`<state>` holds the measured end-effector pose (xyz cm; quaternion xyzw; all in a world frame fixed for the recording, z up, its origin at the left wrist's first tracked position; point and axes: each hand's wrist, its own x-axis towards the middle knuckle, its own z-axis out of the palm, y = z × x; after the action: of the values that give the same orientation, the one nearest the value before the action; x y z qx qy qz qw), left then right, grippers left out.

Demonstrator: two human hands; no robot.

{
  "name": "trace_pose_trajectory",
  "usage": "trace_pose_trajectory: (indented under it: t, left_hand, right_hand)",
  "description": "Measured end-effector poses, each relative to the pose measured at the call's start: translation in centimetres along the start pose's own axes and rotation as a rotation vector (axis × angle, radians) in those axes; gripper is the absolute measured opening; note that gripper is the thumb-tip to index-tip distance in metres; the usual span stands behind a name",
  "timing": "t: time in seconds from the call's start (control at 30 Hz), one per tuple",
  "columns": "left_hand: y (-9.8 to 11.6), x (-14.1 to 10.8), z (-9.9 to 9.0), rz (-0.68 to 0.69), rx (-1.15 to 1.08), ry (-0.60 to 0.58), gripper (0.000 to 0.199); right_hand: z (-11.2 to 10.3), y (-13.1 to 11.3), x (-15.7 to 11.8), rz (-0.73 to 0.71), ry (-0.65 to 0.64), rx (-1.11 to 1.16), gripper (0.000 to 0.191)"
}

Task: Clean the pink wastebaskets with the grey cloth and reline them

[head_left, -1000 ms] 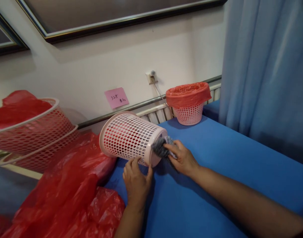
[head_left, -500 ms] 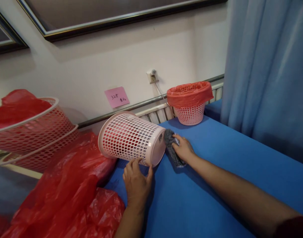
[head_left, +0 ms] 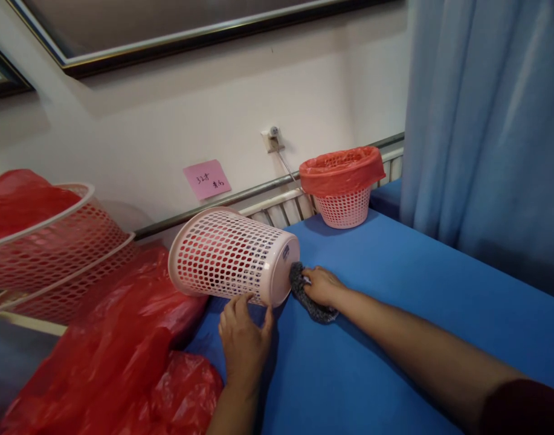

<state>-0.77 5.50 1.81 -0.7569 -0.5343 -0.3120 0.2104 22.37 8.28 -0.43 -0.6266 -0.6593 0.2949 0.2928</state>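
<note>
A pale pink perforated wastebasket lies on its side on the blue surface, its solid base turned to the right. My left hand is at the near side of its base end, thumb by the base rim and fingers curved against the mesh, steadying it. A dark grey fuzzy cloth is bunched in my right hand, its fingers closed round it. The cloth presses against the lower part of the basket's base, and its loose end trails on the blue surface.
Red plastic bags are heaped at left, beside stacked larger baskets. A red-lined basket stands upright by the bed rail. A pink note and a socket are on the wall; a blue curtain hangs right.
My right hand has moved the cloth down across the basket's base, from its upper right edge to its lower part. My left hand stays at the basket. The view has shifted slightly.
</note>
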Motion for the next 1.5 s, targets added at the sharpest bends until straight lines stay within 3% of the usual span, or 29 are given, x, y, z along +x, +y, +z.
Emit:
trace_pose_trajectory:
  t: [0.17,0.23,0.3,0.43,0.53,0.6,0.67,0.77,0.87,1.07,1.2,1.33,1.5]
  left_hand:
    - [-0.1,0.0,-0.1,-0.002,-0.025,-0.015,0.04]
    - [-0.1,0.0,-0.1,-0.001,-0.042,-0.02,0.04]
    - [-0.1,0.0,0.0,-0.007,-0.061,-0.022,0.039]
    - [0.0,-0.1,0.0,-0.001,-0.086,-0.022,0.037]
    - [0.2,-0.2,-0.1,0.019,-0.085,-0.038,0.036]
    - [0.2,-0.3,-0.1,0.031,-0.084,-0.055,0.037]
    - [0.3,-0.3,-0.2,0.024,-0.081,-0.067,0.037]
    - [0.4,-0.2,-0.2,-0.035,-0.066,-0.056,0.035]
    - [0.6,-0.2,-0.3,-0.062,-0.059,-0.05,0.034]
    - [0.2,-0.2,-0.3,-0.027,-0.062,-0.075,0.034]
    - [0.2,-0.3,-0.2,-0.017,-0.079,-0.069,0.034]
    - [0.3,-0.4,-0.1,0.015,-0.101,-0.05,0.034]
    - [0.3,-0.3,-0.2,-0.019,-0.085,-0.039,0.035]
  right_hand:
    - [-0.2,-1.0,-1.7,-0.167,-0.314,0.176,0.036]
    - [-0.6,-1.1,-1.9,-0.209,-0.34,0.3,0.036]
    - [-1.4,-1.0,-1.6,-0.227,-0.254,0.424,0.038]
    - [-2.8,-0.6,-0.1,-0.211,0.11,0.557,0.048]
    - [-2.4,-0.7,0.5,-0.208,0.365,0.548,0.052]
    - [-1.5,-0.8,0.0,-0.245,0.418,0.512,0.048]
    - [-0.5,-0.8,-1.0,-0.352,0.34,0.37,0.041]
    - [0.2,-0.7,-2.6,-0.519,0.08,-0.054,0.034]
    - [0.2,-0.8,-3.2,-0.424,-0.027,-0.311,0.03]
    - [-0.5,0.0,-1.5,-0.096,0.161,-0.277,0.04]
    - [-0.5,0.1,-0.2,0.007,0.256,-0.197,0.049]
    - [0.6,-1.2,-1.5,-0.1,0.164,-0.16,0.044]
    - [1.1,-2.9,-5.1,-0.424,-0.166,-0.178,0.031]
